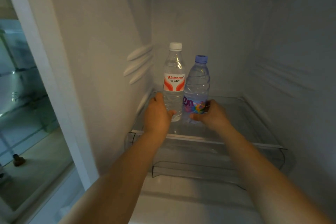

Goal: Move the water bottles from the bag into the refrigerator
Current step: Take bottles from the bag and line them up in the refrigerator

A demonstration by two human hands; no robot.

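Standing two bottles on glass shelf (254, 112) | left hand (157, 114) wraps white-capped bottle (173, 85) – right hand (211, 114) grips blue-capped bottle (197, 87) | low holds, touching, likely for steady upright placement

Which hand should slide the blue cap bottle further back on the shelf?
The right hand. It already grips the blue cap bottle low at its label, while the left hand is busy holding the white cap bottle beside it on the glass shelf.
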